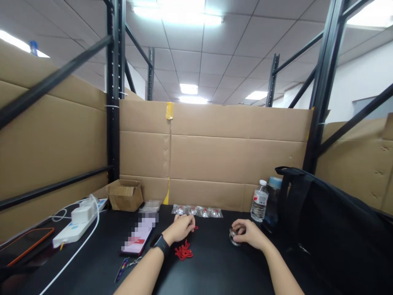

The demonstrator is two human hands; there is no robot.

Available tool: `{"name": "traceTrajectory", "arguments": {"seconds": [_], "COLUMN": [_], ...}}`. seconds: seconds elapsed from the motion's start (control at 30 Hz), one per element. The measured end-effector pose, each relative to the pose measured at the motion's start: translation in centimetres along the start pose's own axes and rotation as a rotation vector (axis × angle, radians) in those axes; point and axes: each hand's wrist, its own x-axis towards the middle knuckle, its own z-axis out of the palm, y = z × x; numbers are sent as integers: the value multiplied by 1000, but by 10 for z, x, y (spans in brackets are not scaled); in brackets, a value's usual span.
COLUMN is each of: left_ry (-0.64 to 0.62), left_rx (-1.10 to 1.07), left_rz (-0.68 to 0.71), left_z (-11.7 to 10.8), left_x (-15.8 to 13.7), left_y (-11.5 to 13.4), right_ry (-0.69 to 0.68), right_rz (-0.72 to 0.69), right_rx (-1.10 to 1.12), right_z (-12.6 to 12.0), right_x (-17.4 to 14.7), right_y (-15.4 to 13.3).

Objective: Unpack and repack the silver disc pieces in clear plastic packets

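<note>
Gripping a round piece (232,235) by its rim, best hold, right hand (250,234) half-closed near the bottle (259,203); likely stiff, slick. Left hand (181,228) curled, hold unclear, beyond seemingly soft red cords (184,251).

From my remote station I can read no text, brand or number in the head view. Marked surfaces are as follows. The small clear bottle (258,208) carries a wrap label (260,198) in white and red; its print is too small for me to resolve. The pink-screened phone (141,237) displays a red patch on its lower part, but pixelation covers part of the screen and I make out no characters. The white power strip (72,234) bears small blue markings that I cannot decipher at this resolution.
</note>
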Motion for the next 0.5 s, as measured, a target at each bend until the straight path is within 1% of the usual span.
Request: {"name": "traceTrajectory", "arguments": {"seconds": [0.13, 0.23, 0.37, 0.5], "left_ry": [85, 102, 158, 218], "left_rx": [-145, -185, -172, -176], "left_rz": [19, 42, 17, -31], "left_z": [2, 6, 7, 6], "left_x": [5, 9, 11, 13], "left_y": [-8, -13, -10, -3], "right_ry": [32, 96, 188, 209], "right_rz": [-3, -38, -73, -162], "right_rx": [36, 42, 54, 53], "right_z": [-3, 1, 20, 47], "right_x": [2, 1, 3, 8], "right_y": [3, -6, -28, -48]}}
